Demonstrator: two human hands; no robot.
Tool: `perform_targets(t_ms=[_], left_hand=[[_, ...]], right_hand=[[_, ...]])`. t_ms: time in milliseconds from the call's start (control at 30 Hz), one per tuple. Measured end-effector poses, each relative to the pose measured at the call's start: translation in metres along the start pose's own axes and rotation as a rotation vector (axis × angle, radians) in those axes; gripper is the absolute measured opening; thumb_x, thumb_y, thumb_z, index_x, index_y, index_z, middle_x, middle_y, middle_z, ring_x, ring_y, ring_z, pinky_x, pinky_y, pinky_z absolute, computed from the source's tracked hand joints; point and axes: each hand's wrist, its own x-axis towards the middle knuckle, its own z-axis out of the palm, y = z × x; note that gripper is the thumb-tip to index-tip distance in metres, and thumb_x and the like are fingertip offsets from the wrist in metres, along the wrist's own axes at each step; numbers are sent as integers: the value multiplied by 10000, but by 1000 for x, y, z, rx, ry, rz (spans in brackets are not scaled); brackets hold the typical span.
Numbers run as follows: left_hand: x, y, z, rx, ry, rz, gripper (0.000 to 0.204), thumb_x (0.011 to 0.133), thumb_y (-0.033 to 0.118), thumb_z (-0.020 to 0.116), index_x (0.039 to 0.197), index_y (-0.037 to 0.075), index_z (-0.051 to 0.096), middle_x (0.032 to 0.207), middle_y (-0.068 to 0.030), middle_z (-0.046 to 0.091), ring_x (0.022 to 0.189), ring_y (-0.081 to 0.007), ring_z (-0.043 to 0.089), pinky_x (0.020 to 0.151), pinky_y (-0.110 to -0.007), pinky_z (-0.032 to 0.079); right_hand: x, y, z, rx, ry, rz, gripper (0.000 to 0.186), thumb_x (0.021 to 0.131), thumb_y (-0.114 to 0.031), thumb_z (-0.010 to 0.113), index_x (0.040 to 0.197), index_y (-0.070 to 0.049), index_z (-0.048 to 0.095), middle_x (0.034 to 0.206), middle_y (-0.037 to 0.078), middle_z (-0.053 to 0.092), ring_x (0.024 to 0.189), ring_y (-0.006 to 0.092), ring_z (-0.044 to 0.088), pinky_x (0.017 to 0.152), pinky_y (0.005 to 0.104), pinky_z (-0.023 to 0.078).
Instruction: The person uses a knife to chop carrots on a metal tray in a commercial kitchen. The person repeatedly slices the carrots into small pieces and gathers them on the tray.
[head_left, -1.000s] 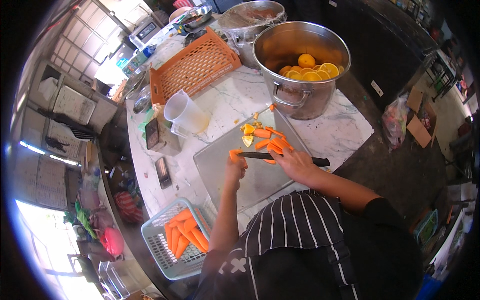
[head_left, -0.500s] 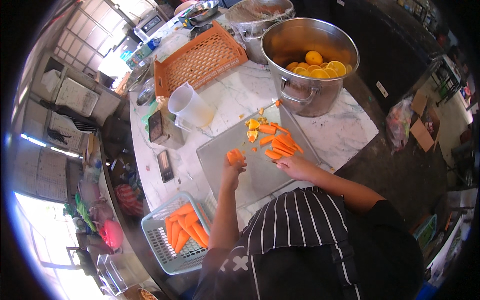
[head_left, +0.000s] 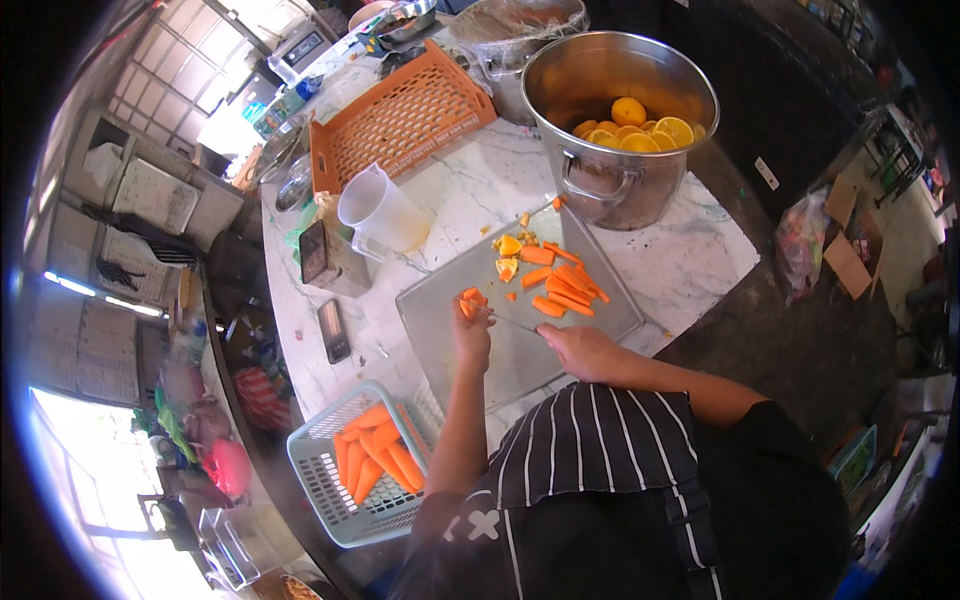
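My left hand (head_left: 470, 338) grips an orange carrot piece (head_left: 470, 299) above the left part of a grey cutting board (head_left: 530, 360). My right hand (head_left: 571, 348) is closed on the handle of a knife (head_left: 510, 323), whose thin blade reaches to the held carrot. Cut carrot sticks (head_left: 570, 290) and pieces of orange (head_left: 507, 268) lie on the board's far half. Left of the board stand a translucent jug (head_left: 385, 210) and a boxy container (head_left: 342, 264); a phone (head_left: 334, 330) lies beside them.
A steel pot of oranges (head_left: 620, 195) stands behind the board, with a covered pot (head_left: 510, 30) beyond it. An orange perforated crate (head_left: 400, 120) sits at the back. A pale blue basket (head_left: 315, 475) of whole carrots is at the near left. Bags and boxes (head_left: 850, 265) lie on the right floor.
The knife has swung from lying across the board to angling up at the carrot in my left hand. My right hand has moved down toward me. The view has shifted slightly.
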Motion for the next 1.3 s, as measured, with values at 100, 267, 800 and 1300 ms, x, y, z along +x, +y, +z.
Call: perform_targets(t_ms=[100,267,800,1300], left_hand=[[1,-8,-1,-39,-7,34,346,884,-14,491,1214,63,420,1039,-76,556,871,-153,565,710,-278,484],[-1,-9,2,-146,6,55,324,904,13,513,1212,54,420,1059,-92,558,893,-169,568,753,-287,481],[-7,11,2,31,-19,61,345,849,-48,464,1178,46,427,1019,-101,567,817,-152,566,688,-272,463],[2,5,-5,175,-63,-43,345,801,-51,447,1134,41,447,959,-85,593,717,-127,561,591,-247,461]], right_hand=[[-3,0,4,-9,-4,-16,254,847,-88,441,1094,-36,462,777,216,615,755,402,609,645,494,472],[-5,-5,2,-41,-19,4,241,835,-80,444,1073,-37,451,778,217,618,752,401,614,648,499,478],[1,-11,-16,-161,-238,-6,186,852,-80,424,1014,13,424,731,225,624,729,388,641,627,482,500],[8,-1,-14,-166,-276,22,187,854,-95,443,1017,-3,441,755,187,639,724,353,651,600,488,498]])
